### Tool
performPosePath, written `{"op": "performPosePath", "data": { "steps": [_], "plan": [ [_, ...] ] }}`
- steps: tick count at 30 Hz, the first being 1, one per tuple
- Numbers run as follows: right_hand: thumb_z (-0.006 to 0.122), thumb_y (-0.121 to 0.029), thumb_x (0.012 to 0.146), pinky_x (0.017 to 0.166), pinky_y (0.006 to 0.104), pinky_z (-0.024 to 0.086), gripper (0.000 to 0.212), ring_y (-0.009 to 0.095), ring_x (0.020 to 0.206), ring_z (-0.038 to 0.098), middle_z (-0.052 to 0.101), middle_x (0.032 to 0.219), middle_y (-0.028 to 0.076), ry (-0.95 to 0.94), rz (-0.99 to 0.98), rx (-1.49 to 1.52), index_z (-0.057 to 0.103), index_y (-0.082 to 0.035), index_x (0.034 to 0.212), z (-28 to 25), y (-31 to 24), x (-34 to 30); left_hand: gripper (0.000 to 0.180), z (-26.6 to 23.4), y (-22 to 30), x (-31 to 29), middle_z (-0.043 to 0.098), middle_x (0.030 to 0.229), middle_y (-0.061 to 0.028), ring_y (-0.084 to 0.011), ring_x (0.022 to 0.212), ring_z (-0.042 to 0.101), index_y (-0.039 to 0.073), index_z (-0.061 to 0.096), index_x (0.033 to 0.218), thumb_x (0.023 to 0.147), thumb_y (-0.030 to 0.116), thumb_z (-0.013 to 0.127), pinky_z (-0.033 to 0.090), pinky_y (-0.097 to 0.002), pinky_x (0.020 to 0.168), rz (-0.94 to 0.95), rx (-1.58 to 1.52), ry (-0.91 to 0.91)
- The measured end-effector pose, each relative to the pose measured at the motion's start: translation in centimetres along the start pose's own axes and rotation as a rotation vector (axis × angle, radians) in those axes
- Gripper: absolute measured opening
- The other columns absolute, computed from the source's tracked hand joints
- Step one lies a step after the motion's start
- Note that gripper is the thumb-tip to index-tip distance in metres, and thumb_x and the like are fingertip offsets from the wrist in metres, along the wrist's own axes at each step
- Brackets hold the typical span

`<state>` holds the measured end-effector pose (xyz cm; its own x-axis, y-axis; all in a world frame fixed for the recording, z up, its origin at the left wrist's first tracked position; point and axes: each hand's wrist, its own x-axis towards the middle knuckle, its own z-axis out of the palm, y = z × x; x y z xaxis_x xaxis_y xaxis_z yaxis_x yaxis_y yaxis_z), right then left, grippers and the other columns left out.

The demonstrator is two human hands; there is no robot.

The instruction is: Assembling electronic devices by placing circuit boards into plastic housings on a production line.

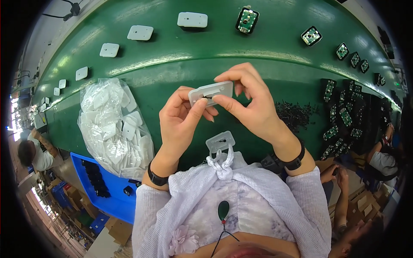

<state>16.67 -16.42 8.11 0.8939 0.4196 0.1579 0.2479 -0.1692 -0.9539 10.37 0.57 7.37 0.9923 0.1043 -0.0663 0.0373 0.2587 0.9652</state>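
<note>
My left hand [177, 115] grips a translucent white plastic cover [220, 89] by its left end, thumb on its face. On the cover's other end, my right hand [254, 99] is closed, index finger over the top edge and thumb low on the face. A small black piece [207, 97] shows on the cover between my two thumbs; which of them presses it I cannot tell. Below my hands, close to my body, a second such cover [220, 141] lies on the green table with a dark piece at its middle. Loose small black parts [297, 115] lie heaped right of my right wrist.
A clear plastic bag [144, 124] full of white covers lies at left, above a blue bin [118, 208] holding black parts. White-topped units [192, 19] and black housings with green circuit boards [247, 20] line the far strip. More boards [345, 116] crowd the right. Other people sit on both sides.
</note>
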Motion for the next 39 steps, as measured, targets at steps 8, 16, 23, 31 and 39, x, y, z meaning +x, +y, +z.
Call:
{"op": "performPosePath", "data": {
  "steps": [8, 16, 23, 31, 39],
  "plan": [
    [0.073, -0.014, 0.082, 0.053, 0.0204, 0.036, 0.02, 0.004, 0.063, 0.046, 0.056, 0.077, -0.001, -0.222, 0.242, 0.009, 0.059, -0.003, 0.091, -1.2, -0.2, 0.9, 0.014, -0.2, -0.5, 0.3, 0.064, 0.093, -0.0142, -0.0198, 0.074, 0.066, -0.005, 0.056, 0.104, 0.095, 0.005, 0.053, 0.054, -0.0288, 0.062, -0.118, 0.09, -0.126],
    [0.069, -0.018, 0.087, 0.068, 0.0211, 0.045, 0.024, 0.006, 0.08, 0.054, 0.059, 0.088, 0.0, -0.207, 0.279, 0.194, 0.058, -0.002, 0.102, -2.8, 3.5, 3.9, 0.021, -0.9, -2.8, 3.8, 0.065, 0.088, -0.0121, -0.0168, 0.067, 0.065, -0.006, 0.057, 0.11, 0.098, 0.009, 0.049, 0.052, -0.0277, 0.058, -0.126, -0.03, 0.02],
    [0.057, -0.035, 0.092, 0.075, 0.0383, 0.052, 0.037, 0.026, 0.086, 0.066, 0.066, 0.094, 0.02, 0.205, 0.19, -1.063, 0.065, 0.001, 0.099, -6.3, 6.5, 15.9, 0.009, 0.0, -5.0, 7.8, 0.058, 0.085, -0.009, -0.0264, 0.068, 0.062, 0.01, 0.066, 0.095, 0.09, 0.013, 0.059, 0.049, -0.0388, 0.06, 0.356, 1.142, -0.008],
    [0.063, -0.041, 0.085, 0.079, 0.0363, 0.052, 0.052, 0.027, 0.089, 0.065, 0.061, 0.106, 0.017, -0.146, 0.475, -0.449, 0.056, -0.004, 0.121, -9.1, 7.6, 14.3, 0.038, 0.7, -4.8, 6.0, 0.053, 0.102, -0.0122, -0.0309, 0.088, 0.058, 0.009, 0.058, 0.118, 0.083, 0.021, 0.069, 0.049, -0.0404, 0.067, 0.338, 1.184, 0.027],
    [0.067, -0.004, 0.083, 0.093, 0.0328, 0.048, 0.037, 0.022, 0.101, 0.06, 0.06, 0.111, 0.008, -0.063, 0.083, -0.549, 0.058, -0.005, 0.119, -8.9, 6.3, 3.4, 0.06, 0.6, -6.2, 4.7, 0.056, 0.115, -0.0097, -0.0288, 0.104, 0.052, 0.006, 0.052, 0.126, 0.07, 0.007, 0.074, 0.041, -0.0397, 0.084, 0.565, 1.225, -0.065]
  ]
}}
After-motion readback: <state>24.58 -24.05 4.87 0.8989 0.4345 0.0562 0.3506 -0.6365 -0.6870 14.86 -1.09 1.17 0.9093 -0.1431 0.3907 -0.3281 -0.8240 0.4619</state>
